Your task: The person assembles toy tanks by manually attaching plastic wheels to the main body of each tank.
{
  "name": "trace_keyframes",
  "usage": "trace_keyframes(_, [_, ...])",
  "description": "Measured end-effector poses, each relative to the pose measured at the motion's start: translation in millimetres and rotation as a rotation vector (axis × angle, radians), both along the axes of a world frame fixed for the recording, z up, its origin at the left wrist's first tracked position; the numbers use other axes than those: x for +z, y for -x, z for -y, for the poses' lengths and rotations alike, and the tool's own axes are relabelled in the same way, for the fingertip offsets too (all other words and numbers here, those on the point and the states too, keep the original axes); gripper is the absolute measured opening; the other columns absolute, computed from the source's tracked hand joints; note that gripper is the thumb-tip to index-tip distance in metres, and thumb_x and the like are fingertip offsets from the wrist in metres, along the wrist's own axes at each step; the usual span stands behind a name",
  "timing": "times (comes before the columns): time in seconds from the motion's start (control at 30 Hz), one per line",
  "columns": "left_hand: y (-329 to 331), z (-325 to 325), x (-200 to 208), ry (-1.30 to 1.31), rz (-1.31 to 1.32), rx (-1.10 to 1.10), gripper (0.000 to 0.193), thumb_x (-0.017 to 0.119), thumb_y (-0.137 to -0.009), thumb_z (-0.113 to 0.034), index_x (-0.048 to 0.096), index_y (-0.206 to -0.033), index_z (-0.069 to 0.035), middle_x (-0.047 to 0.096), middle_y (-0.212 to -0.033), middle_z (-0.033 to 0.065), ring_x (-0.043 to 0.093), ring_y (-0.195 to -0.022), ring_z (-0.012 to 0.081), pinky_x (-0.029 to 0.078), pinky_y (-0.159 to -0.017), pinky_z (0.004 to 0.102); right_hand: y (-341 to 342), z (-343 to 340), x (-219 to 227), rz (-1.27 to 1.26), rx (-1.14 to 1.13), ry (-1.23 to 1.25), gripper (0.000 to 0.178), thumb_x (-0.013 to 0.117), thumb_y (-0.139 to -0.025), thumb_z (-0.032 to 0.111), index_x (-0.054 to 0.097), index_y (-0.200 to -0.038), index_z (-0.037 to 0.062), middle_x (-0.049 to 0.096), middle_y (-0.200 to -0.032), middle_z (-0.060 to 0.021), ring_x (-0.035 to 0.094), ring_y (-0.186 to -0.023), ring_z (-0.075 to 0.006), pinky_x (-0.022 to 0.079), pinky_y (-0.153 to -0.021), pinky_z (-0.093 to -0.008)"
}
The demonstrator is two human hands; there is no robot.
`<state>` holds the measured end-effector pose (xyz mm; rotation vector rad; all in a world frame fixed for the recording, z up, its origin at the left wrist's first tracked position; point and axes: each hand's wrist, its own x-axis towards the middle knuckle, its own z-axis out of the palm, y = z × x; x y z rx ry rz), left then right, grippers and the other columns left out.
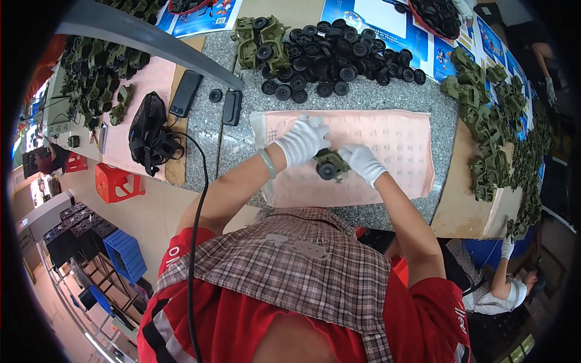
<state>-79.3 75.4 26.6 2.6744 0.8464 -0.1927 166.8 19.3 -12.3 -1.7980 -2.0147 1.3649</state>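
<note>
1. The right hand, in a white glove, pinches the right side of an olive-green toy vehicle body with a black wheel facing up.
2. The left hand, also gloved, is just beside the toy's upper left, fingers partly bent; whether it grips anything cannot be told.
3. The toy is over the pink sheet spread on the grey speckled table.
4. Beyond the sheet lie loose black toy wheels, with stacked green vehicle bodies to their left.
</note>
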Motion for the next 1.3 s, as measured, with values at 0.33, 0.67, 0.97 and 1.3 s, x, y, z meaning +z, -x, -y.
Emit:
trace_keyframes(0.33, [13,69,-26,0.079,0.677,0.829,0.088,0.082,-0.076,-0.01,0.039,-0.151,0.0,0.043,-0.153,0.0251,0.045,-0.141,0.0417,0.04,-0.117,0.046,43,-117,-6,0.222,-0.497,-0.607,0.036,0.078,-0.087,0.038,0.069,-0.101,0.0065,0.068,-0.114,-0.0164,0.068,-0.099,-0.0378,0.054,-0.089,-0.0481])
trace_keyframes(0.67, [-57,80,-32,0.737,0.969,1.378,0.121,0.094,-0.072,-0.028,0.015,-0.158,0.005,0.059,-0.133,0.0203,0.061,-0.121,0.0291,0.053,-0.101,0.0395,57,-131,-23,0.348,-0.527,-0.472,0.043,0.083,-0.082,0.042,0.067,-0.1,0.0061,0.068,-0.107,-0.0172,0.068,-0.1,-0.0378,0.055,-0.089,-0.0473])
trace_keyframes(0.97, [-55,53,16,0.537,0.074,0.842,0.122,0.082,-0.07,-0.043,0.015,-0.163,0.0,0.052,-0.137,0.0292,0.062,-0.121,0.0368,0.054,-0.096,0.044,-19,-53,-24,-0.148,-0.469,-0.523,0.054,0.08,-0.086,0.01,0.062,-0.137,0.0044,0.069,-0.108,-0.0085,0.068,-0.087,-0.0142,0.058,-0.081,-0.0295])
trace_keyframes(1.3, [-59,38,20,0.384,-0.092,0.668,0.076,0.073,-0.081,-0.044,0.049,-0.142,-0.006,0.068,-0.122,0.0212,0.068,-0.11,0.0372,0.058,-0.087,0.0479,-32,-29,68,-0.027,-0.044,-0.464,0.053,0.079,-0.084,0.011,0.065,-0.135,0.0123,0.066,-0.123,-0.0124,0.069,-0.101,-0.0285,0.059,-0.089,-0.0372])
